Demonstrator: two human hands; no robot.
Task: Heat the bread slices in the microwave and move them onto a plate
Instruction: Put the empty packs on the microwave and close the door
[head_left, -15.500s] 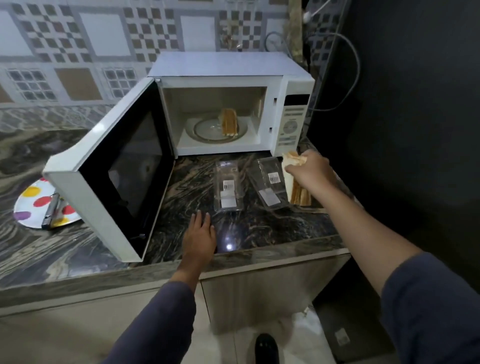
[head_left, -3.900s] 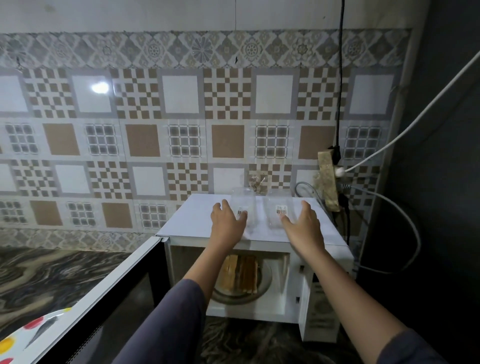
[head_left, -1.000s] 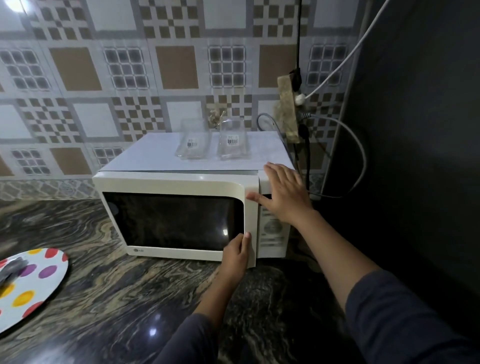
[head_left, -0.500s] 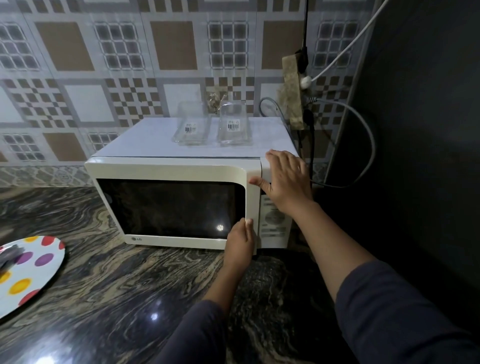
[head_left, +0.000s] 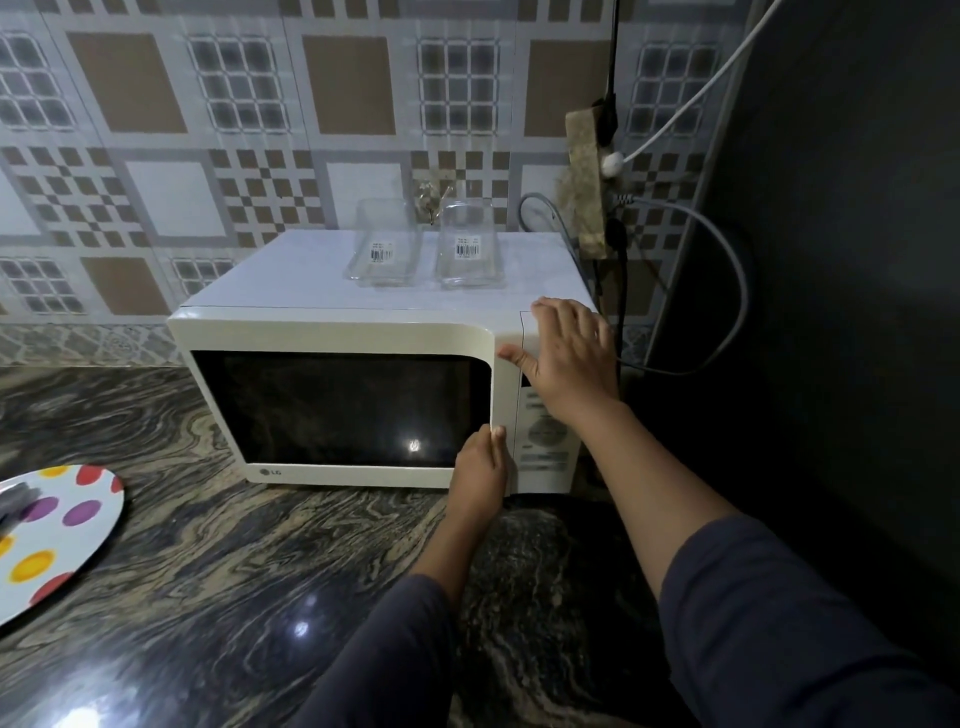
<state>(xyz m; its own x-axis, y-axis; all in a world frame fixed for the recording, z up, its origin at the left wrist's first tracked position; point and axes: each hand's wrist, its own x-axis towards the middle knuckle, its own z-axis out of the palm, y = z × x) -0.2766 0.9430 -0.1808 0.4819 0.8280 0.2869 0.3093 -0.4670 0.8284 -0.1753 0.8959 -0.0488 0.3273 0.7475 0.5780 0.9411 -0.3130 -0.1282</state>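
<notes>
Bread slices: unseen — microwave (head_left: 363, 395) door closed, window dark.
Left hand (head_left: 480, 470): fingers flat on the door's right edge, holding nothing.
Right hand (head_left: 569, 356): spread on the top corner, empty.
Clear trays (head_left: 384, 249): beyond the fingers, apparently empty.
Plate (head_left: 57, 535): far left — spotted.

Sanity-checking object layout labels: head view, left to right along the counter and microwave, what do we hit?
Spotted plate → microwave door → left hand on the door's right edge → right hand over the control panel → power strip on the wall.
</notes>
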